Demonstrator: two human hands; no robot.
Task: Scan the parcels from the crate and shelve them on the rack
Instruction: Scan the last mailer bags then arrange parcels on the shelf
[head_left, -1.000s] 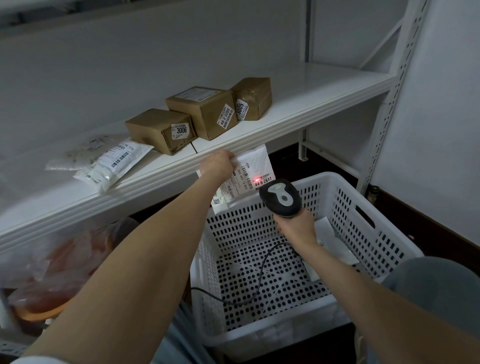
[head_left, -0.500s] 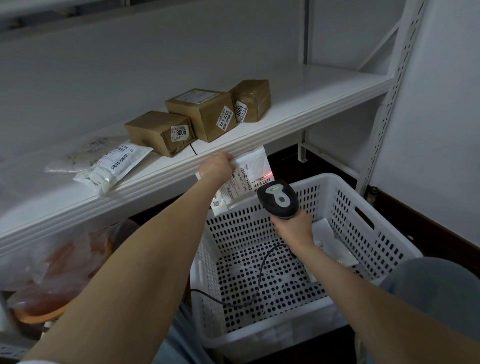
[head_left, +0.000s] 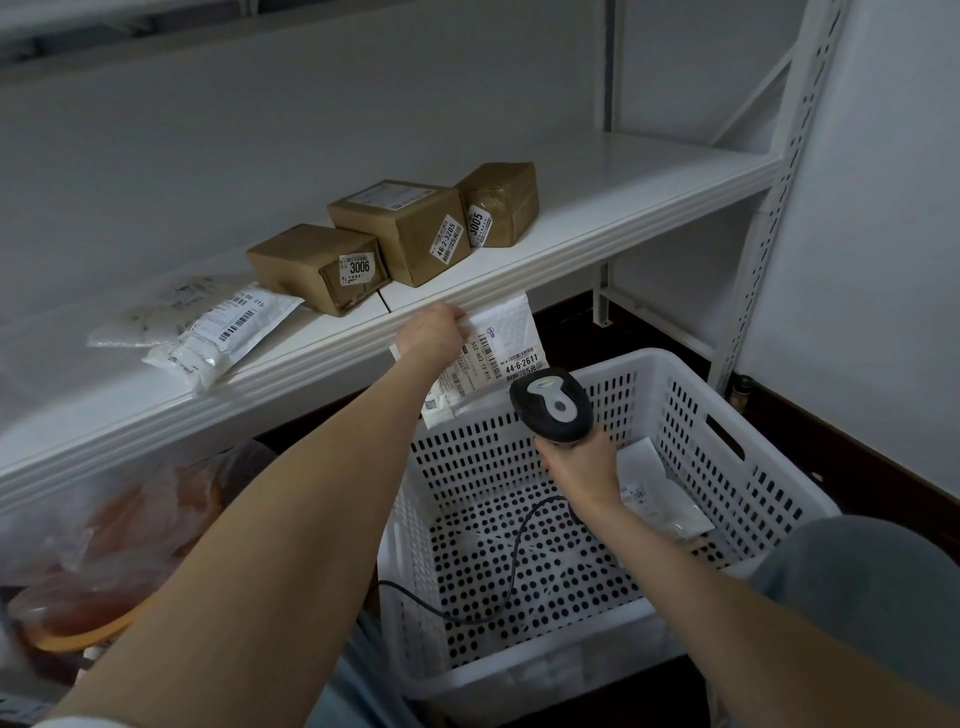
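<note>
At mid-frame the left grip pinches the white parcel upright, label turned to the scanner, which the right grip clasps just below it, over the crate, so the barcode can be read.

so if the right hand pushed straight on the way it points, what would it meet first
Most likely the mailer held by the left hand: the right hand aims the scanner up at its label. Depth is unclear.
</note>
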